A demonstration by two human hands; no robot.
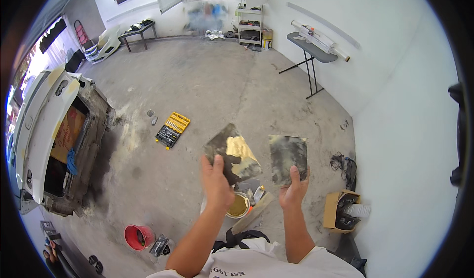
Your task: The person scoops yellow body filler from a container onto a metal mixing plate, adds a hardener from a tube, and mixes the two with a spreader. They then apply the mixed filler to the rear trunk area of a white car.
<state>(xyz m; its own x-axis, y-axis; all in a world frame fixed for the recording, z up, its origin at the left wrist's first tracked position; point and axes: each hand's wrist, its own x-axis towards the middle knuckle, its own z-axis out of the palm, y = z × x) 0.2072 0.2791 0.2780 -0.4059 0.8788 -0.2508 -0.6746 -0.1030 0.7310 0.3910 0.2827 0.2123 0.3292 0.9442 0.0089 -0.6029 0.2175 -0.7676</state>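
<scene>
My left hand (217,181) is closed on a dark, stained square plate (220,147), thumb on its upper face. A lump of pale yellow paste (239,148) lies on that plate, with a thinner smear toward its lower right corner. In my right hand (295,189) is a second flat plate (289,154), smudged grey and black, with the thumb pressed on its near edge. The two plates are apart, held up in front of me. Below them stands an open tub (239,205) with yellowish-brown contents, partly hidden by my left wrist.
A wooden strip (253,213) lies beside the tub. Left are a white car body (54,134) with its rear open, a socket set case (173,129) and a red bucket (139,237). Right are a cardboard box (335,211), cables (345,167) and a folding table (312,47).
</scene>
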